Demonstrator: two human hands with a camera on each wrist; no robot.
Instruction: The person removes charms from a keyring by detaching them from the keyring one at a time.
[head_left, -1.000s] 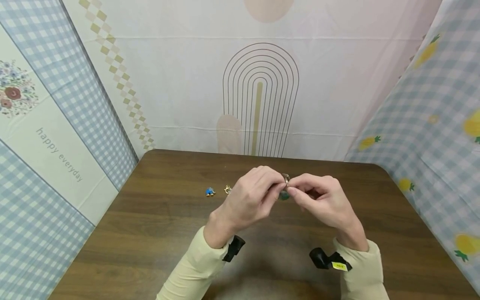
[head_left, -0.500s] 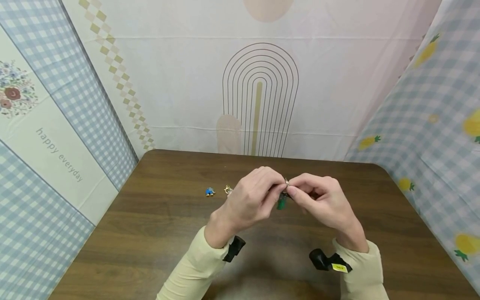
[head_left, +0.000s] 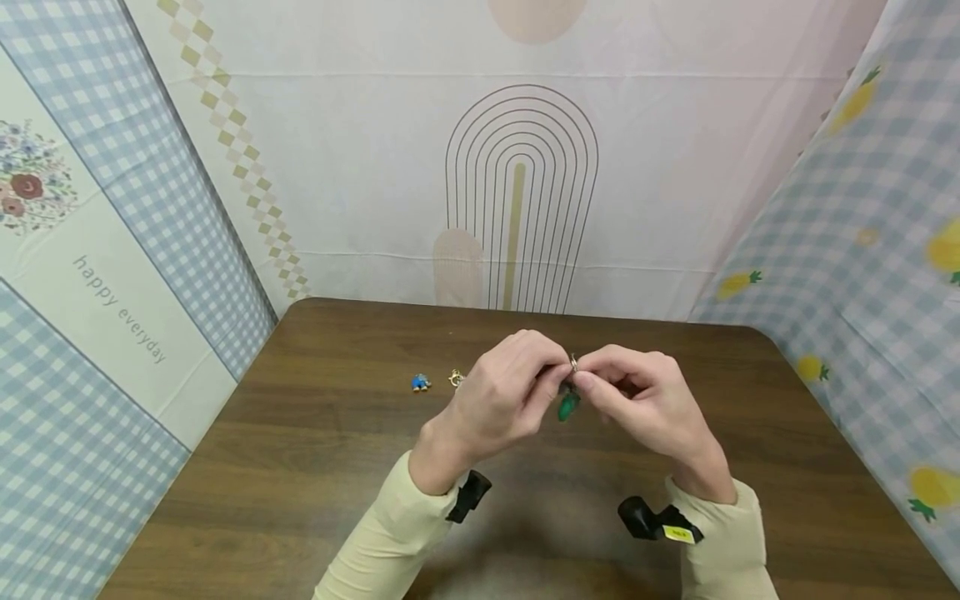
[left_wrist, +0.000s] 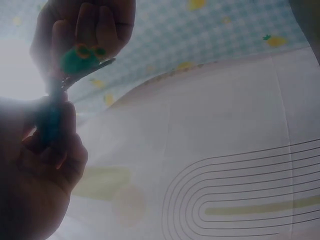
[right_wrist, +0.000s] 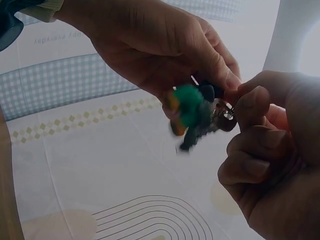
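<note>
In the head view both hands meet above the table, fingertips close together at a small metal key ring [head_left: 573, 363]. My left hand [head_left: 501, 392] pinches it from the left between thumb and index finger. From the other side my right hand [head_left: 651, 400] pinches at the same ring, its other fingers curled. A green figure charm [head_left: 567, 407] dangles below the fingertips. The right wrist view shows this green charm [right_wrist: 189, 106] blurred, with orange parts and a short metal chain [right_wrist: 218, 117] beside it. Fingertips hide much of the ring.
A small blue charm [head_left: 421, 382] lies on the brown wooden table [head_left: 337, 467], left of the hands. Beside it is a gold clasp [head_left: 455, 378], partly covered by the left hand. A patterned cloth [head_left: 360, 167] hangs behind the table.
The green charm has swung and turned, now hanging lower below the fingers than a second ago. The metal ring has turned between the fingertips. Both hands stay nearly in place.
</note>
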